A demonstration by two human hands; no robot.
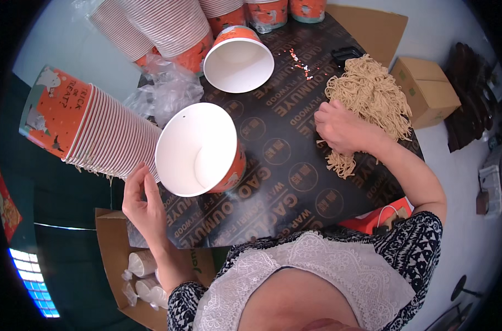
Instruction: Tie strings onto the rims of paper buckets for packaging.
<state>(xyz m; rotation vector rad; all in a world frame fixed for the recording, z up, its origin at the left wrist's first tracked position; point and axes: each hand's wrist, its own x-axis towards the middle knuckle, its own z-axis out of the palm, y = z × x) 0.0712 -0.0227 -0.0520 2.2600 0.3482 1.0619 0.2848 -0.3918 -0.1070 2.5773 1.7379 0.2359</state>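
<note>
My right hand (342, 128) is closed on a bunch of tan cords (342, 165), whose looped lower end sticks out below my palm. It rests against the near left side of a large heap of the same cords (369, 88). My left hand (143, 204) is raised at the table's left edge, with its fingers loosely bent and apart and nothing seen in them. Just above it is the near end of a long, tilted stack of nested orange paper buckets (107, 132). To its right, a single paper bucket (198, 149) with a white inside stands on the table, mouth tilted toward me.
Another paper bucket (238, 63) lies farther back, beside crumpled clear plastic (171, 91). More bucket stacks (162, 25) line the far edge. Small red and white bits (301, 65) are scattered on the black table (273, 204). Cardboard boxes stand at the right (426, 91) and lower left (110, 248).
</note>
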